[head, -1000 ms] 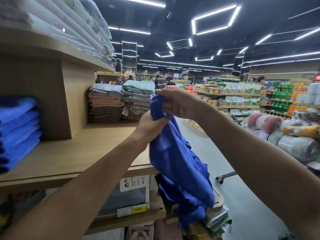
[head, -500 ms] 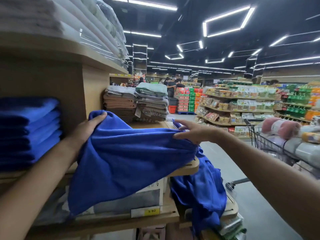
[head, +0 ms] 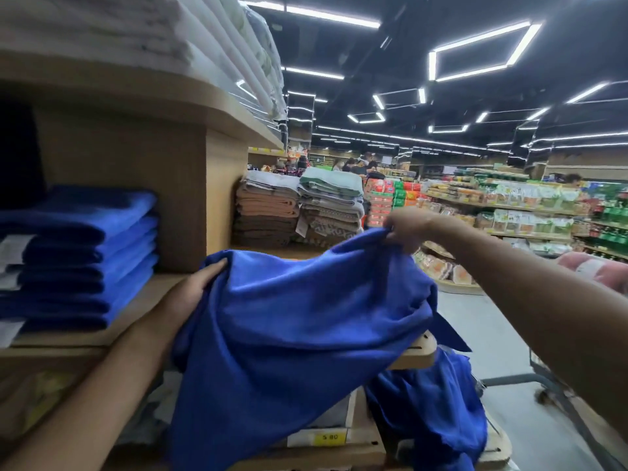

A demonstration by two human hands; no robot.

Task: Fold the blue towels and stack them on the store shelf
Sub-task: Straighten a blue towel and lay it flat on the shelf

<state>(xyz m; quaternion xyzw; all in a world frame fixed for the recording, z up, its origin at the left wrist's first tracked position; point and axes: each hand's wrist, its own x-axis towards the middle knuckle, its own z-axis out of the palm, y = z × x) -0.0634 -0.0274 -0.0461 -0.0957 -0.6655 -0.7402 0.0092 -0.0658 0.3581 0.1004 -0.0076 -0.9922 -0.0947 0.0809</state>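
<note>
- Blue fabric fills the middle of the view: the blue towel [head: 289, 334] hangs unfolded between both hands, in front of the wooden shelf [head: 142, 300]. Its lower part drapes over the shelf's front edge.
- At the towel's left edge, the left hand [head: 193, 290] holds the cloth just above the shelf board. Its fingers [head: 212, 270] lie close together along the fabric, and the thumb is hidden under it.
- Higher up, the right hand [head: 407, 226] pinches the towel's upper right corner, its curled fingertips bunching the cloth.
- On the same shelf to the left, apart from the held towel, sits the stack of folded blue towels [head: 85, 260].
- Below the shelf's right end hangs a crumpled blue cloth [head: 435, 413].
- Further back stand a brown towel pile [head: 268, 212] and a green-topped towel pile [head: 331, 198], touching each other.
- Beneath the towel, a yellow price tag [head: 329, 436] sits on the lower shelf edge.
</note>
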